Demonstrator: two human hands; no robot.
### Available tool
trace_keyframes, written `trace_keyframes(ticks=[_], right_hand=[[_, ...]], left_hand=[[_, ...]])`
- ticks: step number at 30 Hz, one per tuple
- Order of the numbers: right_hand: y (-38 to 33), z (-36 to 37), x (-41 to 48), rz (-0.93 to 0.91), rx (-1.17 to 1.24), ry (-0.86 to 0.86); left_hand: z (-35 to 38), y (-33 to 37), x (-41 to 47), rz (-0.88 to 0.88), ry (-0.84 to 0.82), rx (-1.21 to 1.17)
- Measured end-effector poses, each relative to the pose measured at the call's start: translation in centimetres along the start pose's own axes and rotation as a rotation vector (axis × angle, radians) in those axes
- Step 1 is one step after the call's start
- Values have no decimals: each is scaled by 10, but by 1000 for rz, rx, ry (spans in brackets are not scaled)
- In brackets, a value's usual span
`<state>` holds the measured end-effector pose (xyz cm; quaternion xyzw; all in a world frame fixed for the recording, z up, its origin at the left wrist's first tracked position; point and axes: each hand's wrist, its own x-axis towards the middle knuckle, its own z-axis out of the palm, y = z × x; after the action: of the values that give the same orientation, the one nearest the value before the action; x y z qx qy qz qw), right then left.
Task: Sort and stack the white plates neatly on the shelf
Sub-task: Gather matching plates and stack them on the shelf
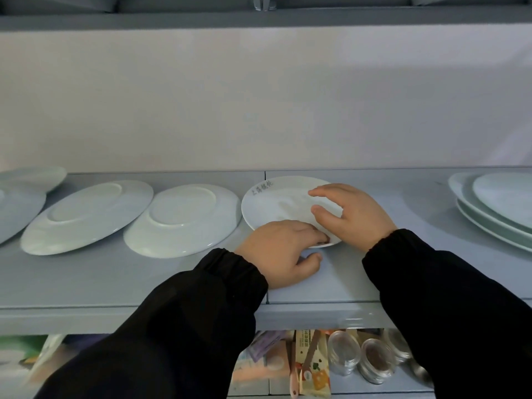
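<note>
- Plates are what I am sorting, and the one in hand is the small lettered plate (276,203). It lies face up near the middle of the grey shelf (115,283), with grey writing on its far rim.
- In the head view my left hand (280,251) pinches its near rim, fingers curled over the top edge and thumb low against the shelf. I judge this grip is meant to get under the lip and lift it.
- My right hand (354,214) rests on the plate's right side with fingers loosely spread, gripping nothing. It seems to steady the plate so it cannot skate away while the left one gets hold.
- Just left of it, two upturned plates (184,220) lie foot-ring up in a row, unstacked. More white plates (17,211) sit at the far left edge.
- Well apart on the right, a pile of oval dishes (495,208) is already nested, which suggests the sorting goes by shape.
- On the lower shelf I can see clear jars (374,361) and a printed packet (312,367), none of them part of this job.
</note>
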<state>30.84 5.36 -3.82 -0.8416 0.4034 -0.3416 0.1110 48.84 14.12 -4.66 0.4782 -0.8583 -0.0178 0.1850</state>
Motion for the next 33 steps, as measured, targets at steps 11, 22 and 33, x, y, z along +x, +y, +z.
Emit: trace_keyframes(ticks=[11, 22, 33], right_hand=[[8, -7, -5, 26, -5, -35], [4, -6, -6, -9, -22, -61], [-10, 5, -8, -107, -214, -189]], left_hand=[[-13, -11, -19, -219, 252, -30], [-39, -65, -84, -684, 105, 260], [-48, -31, -105, -647, 83, 293]])
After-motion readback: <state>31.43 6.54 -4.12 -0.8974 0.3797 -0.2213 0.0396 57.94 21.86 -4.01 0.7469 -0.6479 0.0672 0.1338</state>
